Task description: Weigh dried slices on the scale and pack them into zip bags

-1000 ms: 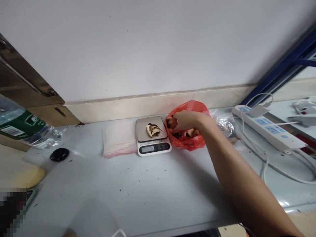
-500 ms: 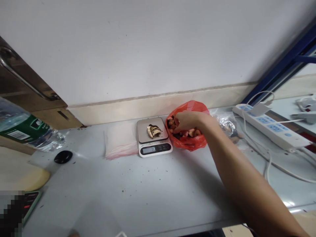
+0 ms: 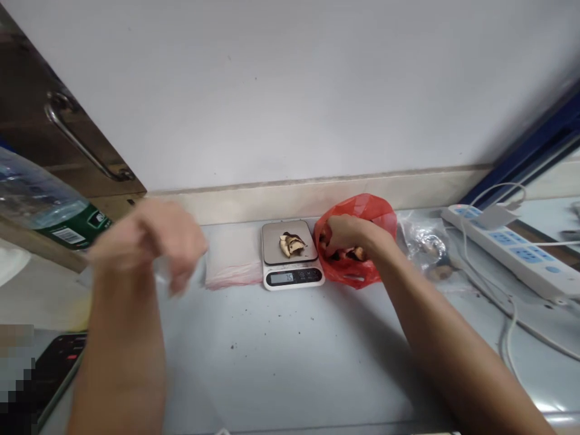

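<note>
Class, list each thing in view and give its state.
Scale: on, digits showing, loaded
Dried slices: piled on the scale
Red bag: open, contents visible
Plastic bags: flat, stacked
Clear bag: crumpled
Power strip: adapter attached
Bottle: partly hidden, fill unclear
Left hand: raised, blurred, nothing visibly held
Right hand: inside red bag, grip unclear

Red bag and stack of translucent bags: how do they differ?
The red bag stands open, holding brownish pieces; the bag stack lies flat. The red bag is right of the scale, with the right hand inside; the bag stack is on the scale's left. Both rest on the table.
</note>
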`<state>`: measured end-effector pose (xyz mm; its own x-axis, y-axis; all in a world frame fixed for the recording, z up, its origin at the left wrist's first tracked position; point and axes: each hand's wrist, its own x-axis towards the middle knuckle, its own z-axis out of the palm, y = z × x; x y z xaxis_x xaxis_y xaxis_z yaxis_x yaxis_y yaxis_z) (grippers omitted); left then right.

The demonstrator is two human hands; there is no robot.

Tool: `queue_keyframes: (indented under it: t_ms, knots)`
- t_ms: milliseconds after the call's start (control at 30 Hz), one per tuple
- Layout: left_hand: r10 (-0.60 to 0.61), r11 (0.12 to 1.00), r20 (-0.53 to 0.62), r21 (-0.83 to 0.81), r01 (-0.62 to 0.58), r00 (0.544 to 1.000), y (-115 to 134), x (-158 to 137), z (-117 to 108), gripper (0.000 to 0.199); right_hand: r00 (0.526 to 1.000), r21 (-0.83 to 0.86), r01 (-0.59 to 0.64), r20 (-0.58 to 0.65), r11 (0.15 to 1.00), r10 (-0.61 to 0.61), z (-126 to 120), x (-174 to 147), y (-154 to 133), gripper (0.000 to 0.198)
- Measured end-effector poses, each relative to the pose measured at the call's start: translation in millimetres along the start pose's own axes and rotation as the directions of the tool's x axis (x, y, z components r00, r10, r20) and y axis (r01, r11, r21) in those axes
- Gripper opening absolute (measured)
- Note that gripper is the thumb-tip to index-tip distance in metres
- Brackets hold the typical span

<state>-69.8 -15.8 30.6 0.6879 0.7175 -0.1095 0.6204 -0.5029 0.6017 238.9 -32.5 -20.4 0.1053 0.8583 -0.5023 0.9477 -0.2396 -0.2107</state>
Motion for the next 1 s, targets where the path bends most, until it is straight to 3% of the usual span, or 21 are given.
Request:
queue_keyframes:
  t_ms: [100, 167, 267, 400, 500, 633, 933, 1000]
  knots:
    - [-0.026, 1.0, 0.169, -0.008, 0.027, 0.985, 6, 23, 6, 0.049, 0.997, -0.005, 0.048, -0.056, 0.999, -0.049, -9, -3, 10, 0.007]
    - [-0.139, 0.988, 0.166, 0.083, 0.127, 0.976, 6, 40, 14, 0.042, 0.989, 0.003, 0.076, -0.127, 0.997, -0.075, -18, -10, 17, 0.012]
    - [-0.328, 0.933, 0.192, 0.222, 0.284, 0.925, 1, 54, 24, 0.046, 0.966, 0.054, 0.122, -0.235, 0.991, -0.106, -30, -23, 20, 0.022]
    - [-0.452, 0.869, 0.232, 0.334, 0.365, 0.862, -6, 56, 32, 0.048, 0.92, 0.239, 0.327, -0.304, 0.914, -0.249, -26, -27, 2, 0.017]
    - [-0.472, 0.858, 0.241, 0.346, 0.379, 0.848, -11, 57, 37, 0.039, 0.905, 0.335, 0.402, -0.288, 0.852, -0.314, -9, -12, -17, 0.014]
    - [-0.488, 0.853, 0.249, 0.338, 0.397, 0.837, -15, 58, 40, 0.032, 0.906, 0.335, 0.411, -0.254, 0.848, -0.338, 8, 7, -26, 0.013]
    - [-0.433, 0.886, 0.208, 0.279, 0.371, 0.877, -17, 56, 33, 0.026, 0.886, 0.177, 0.392, -0.339, 0.903, -0.317, 1, 2, -19, 0.012]
    - [-0.401, 0.895, 0.167, 0.279, 0.347, 0.901, -15, 54, 28, 0.025, 0.861, 0.169, 0.421, -0.382, 0.891, -0.335, 0, 0, -20, 0.009]
